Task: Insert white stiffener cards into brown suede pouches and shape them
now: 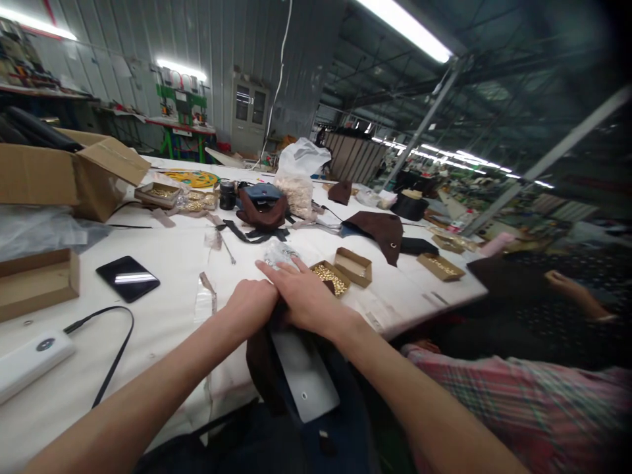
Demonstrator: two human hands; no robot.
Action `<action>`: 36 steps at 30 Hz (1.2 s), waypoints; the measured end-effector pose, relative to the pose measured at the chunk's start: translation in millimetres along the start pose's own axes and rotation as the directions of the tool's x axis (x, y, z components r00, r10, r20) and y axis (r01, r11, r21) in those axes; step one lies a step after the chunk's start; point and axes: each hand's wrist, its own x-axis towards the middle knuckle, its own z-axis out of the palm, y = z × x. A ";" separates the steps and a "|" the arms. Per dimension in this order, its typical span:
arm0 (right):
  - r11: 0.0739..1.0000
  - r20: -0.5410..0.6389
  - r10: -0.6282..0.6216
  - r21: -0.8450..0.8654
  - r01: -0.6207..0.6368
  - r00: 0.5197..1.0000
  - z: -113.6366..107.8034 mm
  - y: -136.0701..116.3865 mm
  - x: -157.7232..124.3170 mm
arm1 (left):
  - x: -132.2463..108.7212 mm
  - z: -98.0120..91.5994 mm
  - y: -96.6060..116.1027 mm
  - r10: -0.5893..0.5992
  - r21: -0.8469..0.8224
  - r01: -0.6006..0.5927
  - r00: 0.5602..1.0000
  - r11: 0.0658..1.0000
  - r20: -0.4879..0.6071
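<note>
Both my hands meet over the front edge of the white table, above dark fabric [261, 368]. My left hand [253, 301] is closed in a fist, and what it holds, if anything, is hidden. My right hand [303, 296] lies against it, with thumb and a finger stretched forward and the other fingers out of sight. Below them a pale grey plate [306, 382] with a small hole rests on the dark blue and brown fabric. Just beyond my right hand stands a cardboard box of gold-coloured small parts [336, 280], beside a second small box [353, 266].
A phone [128, 278], a white power bank [34, 362] with a black cable and a cardboard tray [39, 283] lie left. Brown fabric pieces [380, 230] lie further back. At the right, a person in a plaid sleeve [513, 401] is close by; another person's hand [567, 286] shows beyond.
</note>
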 end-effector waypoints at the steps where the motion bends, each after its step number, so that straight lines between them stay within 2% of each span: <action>1: 0.998 0.089 0.049 0.042 -0.053 0.995 11.8 9.6 4.7 | 0.0 -0.6 -1.4 -0.007 0.001 0.007 1.000 1.000 -0.003; 3: 0.987 0.242 0.108 0.091 -0.134 0.964 35.2 27.2 10.9 | -1.5 -1.3 -4.9 -0.028 -0.010 0.028 0.999 1.000 -0.017; 6: 0.981 0.350 0.108 0.116 -0.158 0.930 61.6 43.7 15.6 | -5.1 -2.1 -8.2 -0.054 -0.041 0.053 0.998 0.998 -0.022; 13: 0.967 0.426 0.163 0.112 -0.231 0.890 86.6 52.3 33.8 | -14.8 -0.8 2.8 -0.054 -0.175 0.061 0.997 0.983 0.047; 16: 0.961 0.464 0.181 0.106 -0.257 0.868 93.6 51.8 47.2 | -18.2 9.9 5.5 -0.044 -0.203 0.062 0.995 0.977 0.091; 20: 0.954 0.495 0.201 0.096 -0.283 0.845 100.2 49.7 60.2 | -16.1 31.0 -4.2 -0.118 -0.173 0.139 0.985 0.975 0.123; 24: 0.964 0.470 0.181 0.091 -0.251 0.864 101.9 48.4 61.6 | -12.4 45.3 -22.0 -0.158 -0.207 0.191 0.974 0.960 0.163; 27: 0.978 0.417 0.109 0.117 -0.172 0.903 100.8 50.8 58.6 | -11.5 49.2 -33.3 -0.133 -0.299 0.188 0.972 0.935 0.195; 29: 0.976 0.414 0.050 0.172 -0.133 0.909 99.7 53.3 54.9 | -11.1 51.2 -39.0 -0.104 -0.372 0.179 0.971 0.911 0.215; 32: 0.956 0.425 -0.001 0.267 -0.124 0.905 99.0 55.2 45.6 | -10.1 58.0 -45.7 -0.092 -0.454 0.198 0.965 0.869 0.244; 36: 0.928 0.397 -0.011 0.347 -0.139 0.918 101.8 52.3 29.5 | -10.5 72.3 -49.9 -0.091 -0.530 0.218 0.963 0.820 0.255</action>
